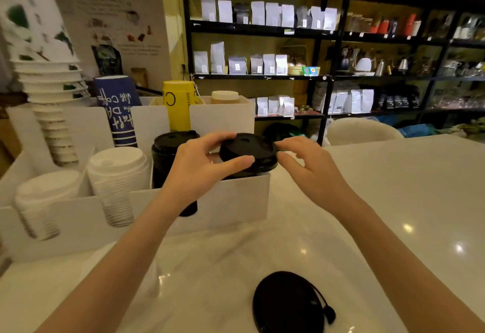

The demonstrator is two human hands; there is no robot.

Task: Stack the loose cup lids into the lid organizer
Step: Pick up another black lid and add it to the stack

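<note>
My left hand (199, 170) pinches the left rim of a black cup lid (248, 153) that sits atop a black stack in the rightmost slot of the white lid organizer (236, 201). Fingertips of my right hand (307, 167) touch the same lid's right rim. A second stack of black lids (168, 159) fills the slot to the left. Two stacks of white lids (118, 175) (44, 196) stand in the slots further left. One loose black lid (288, 303) lies on the white counter near me, between my forearms.
Behind the organizer stand stacked paper cups: white (49, 96), blue (118, 112) and yellow (178, 104). The white glossy counter (393, 201) stretches to the right. Dark shelves (328, 70) with bags and kettles line the back wall.
</note>
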